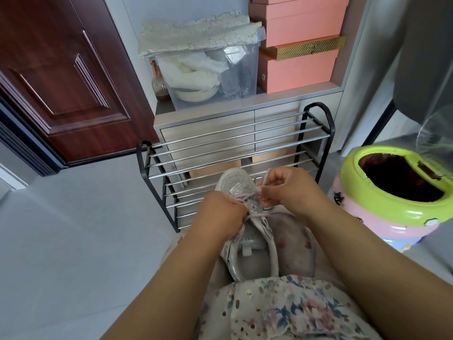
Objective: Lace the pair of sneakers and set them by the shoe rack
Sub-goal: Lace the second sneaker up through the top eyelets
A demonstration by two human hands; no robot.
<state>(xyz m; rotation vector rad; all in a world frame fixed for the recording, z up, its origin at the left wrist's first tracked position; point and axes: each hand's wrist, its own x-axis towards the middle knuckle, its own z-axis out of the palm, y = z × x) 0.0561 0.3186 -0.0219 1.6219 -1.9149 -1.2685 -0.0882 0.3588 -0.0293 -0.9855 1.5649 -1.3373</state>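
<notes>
Currently, left hand (220,212) and right hand (286,190) each pinch the lace (247,198), partly hiding the sneaker (235,185); second sneaker unseen.

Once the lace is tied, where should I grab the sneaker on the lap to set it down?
Probably the heel rim of the sneaker, from above. The shoe lies on the lap with toe toward the shoe rack and its opening facing up, so fingers can hook inside the collar, thumb outside. Both the left hand and right hand crowd the lace area now.
</notes>
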